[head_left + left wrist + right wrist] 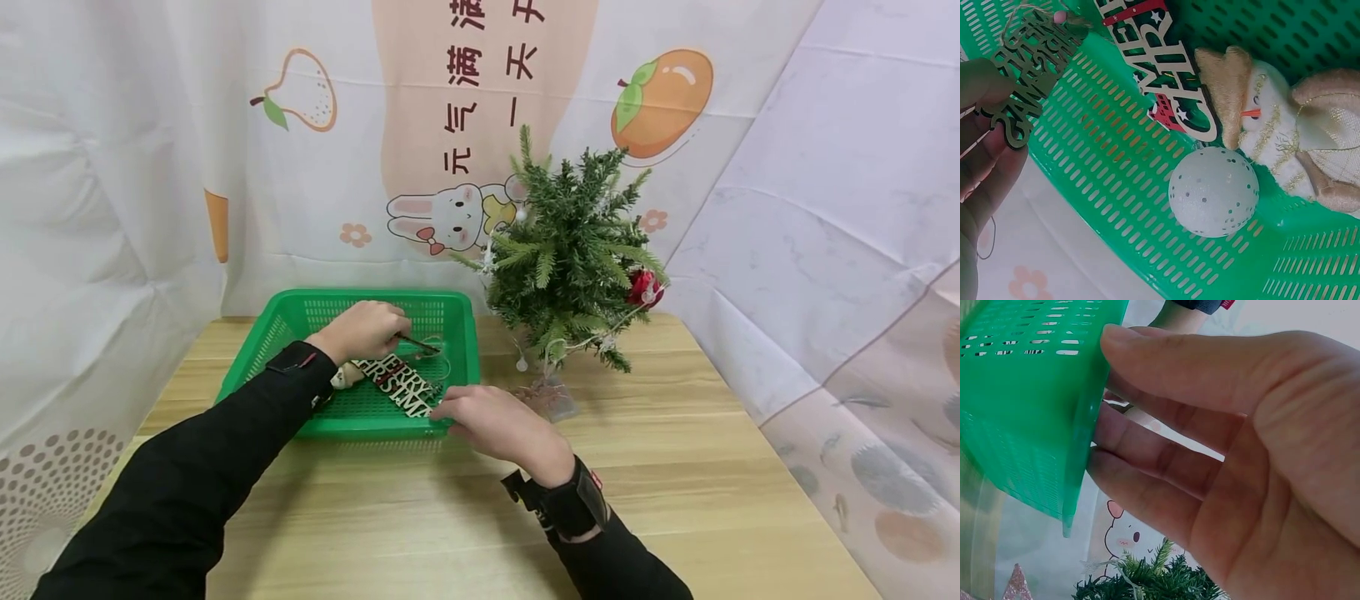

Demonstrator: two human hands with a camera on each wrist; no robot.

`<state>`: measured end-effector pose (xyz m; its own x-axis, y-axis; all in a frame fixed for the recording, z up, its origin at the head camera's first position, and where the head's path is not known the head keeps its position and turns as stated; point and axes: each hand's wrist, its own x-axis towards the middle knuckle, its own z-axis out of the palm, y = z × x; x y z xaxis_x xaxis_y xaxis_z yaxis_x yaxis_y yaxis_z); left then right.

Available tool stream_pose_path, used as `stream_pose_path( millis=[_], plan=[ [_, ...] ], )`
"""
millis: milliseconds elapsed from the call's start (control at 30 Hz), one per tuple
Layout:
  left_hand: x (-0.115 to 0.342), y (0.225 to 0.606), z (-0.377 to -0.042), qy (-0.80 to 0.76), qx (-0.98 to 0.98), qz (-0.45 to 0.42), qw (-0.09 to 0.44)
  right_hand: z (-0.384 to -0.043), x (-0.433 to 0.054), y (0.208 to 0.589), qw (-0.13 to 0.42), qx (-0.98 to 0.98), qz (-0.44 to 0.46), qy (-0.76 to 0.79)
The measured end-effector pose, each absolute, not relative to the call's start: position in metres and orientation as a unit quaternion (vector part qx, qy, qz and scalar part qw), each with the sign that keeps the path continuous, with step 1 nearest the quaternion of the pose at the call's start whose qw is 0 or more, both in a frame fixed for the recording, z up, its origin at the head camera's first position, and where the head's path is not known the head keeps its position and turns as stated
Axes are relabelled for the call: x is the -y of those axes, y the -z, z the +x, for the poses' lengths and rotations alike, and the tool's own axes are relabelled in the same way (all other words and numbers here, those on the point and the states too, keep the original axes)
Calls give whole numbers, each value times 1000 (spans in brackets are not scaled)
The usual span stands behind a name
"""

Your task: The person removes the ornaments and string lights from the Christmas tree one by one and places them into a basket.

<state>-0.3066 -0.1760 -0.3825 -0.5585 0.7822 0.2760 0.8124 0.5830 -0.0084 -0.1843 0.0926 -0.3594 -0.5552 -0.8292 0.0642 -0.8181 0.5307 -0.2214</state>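
Note:
In the left wrist view, my left hand [365,333] pinches one end of a wooden letter ornament [1035,69] with a string loop and a pink bead. Seen from the head, that ornament is nearly edge-on above the green basket [468,333]. My right hand [495,421] holds the basket's near right corner, thumb on the outer side and fingers over the rim; their tips are hidden. Inside lie a Merry Christmas letter sign [401,385], a white spotted ball [1214,192] and a plush figure [1279,125] with a beige hat and orange nose.
Right of the basket, a small green Christmas tree [570,258] stands on the wooden table [660,467]. A red ornament [645,288] and a pale cord hang on it. Near its base lies something pinkish [536,393]. Printed cloth [315,208] hangs behind the table.

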Motion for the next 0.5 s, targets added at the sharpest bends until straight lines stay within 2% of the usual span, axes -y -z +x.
stream_pose_path(
  millis=[167,500],
  plan=[
    [176,385,-306,69,881,-457,103,-185,-91,361,19,-873,-475,113],
    [177,393,-304,52,890,-452,24,-187,-91,362,24,-875,-471,112]
  ],
)
